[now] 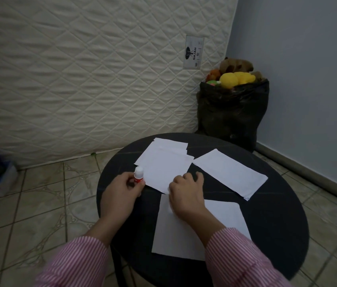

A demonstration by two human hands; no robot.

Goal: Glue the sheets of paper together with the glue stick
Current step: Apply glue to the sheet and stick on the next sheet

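Glue stick (138, 175): red body, white cap on, upright. We find it at the left edge of the round black table (266, 214), gripped by the left hand (120, 193), whose fingers and thumb curl round the red barrel. Its cap stands just beside the near-left edge of the paper stack.

Paper stack (164, 162): several white sheets, loosely fanned, at the far-left part of the tabletop. We count the corners of at least three sheets showing at the far end.

Right hand (186, 189): lies over the near corner of that stack, fingers bent with the tips down on the table and paper. Whether it pinches a sheet or only presses on it, we cannot tell.

Near sheet (184, 235): one white sheet flat on the table nearest us, partly covered by the right forearm.

Right sheet (229, 172): a white sheet, or perhaps a thin pile, lying slantwise on the right side of the table, its corner just beside the stack.

Sleeves (235, 257): pink-and-white striped, on both arms.

Surroundings: a quilted white mattress (80, 79) stands upright against the wall behind the table; a black bag (231, 112) filled with soft toys stands in the corner beyond; the tiled floor (39, 204) lies below, with a pile of things at the far left.
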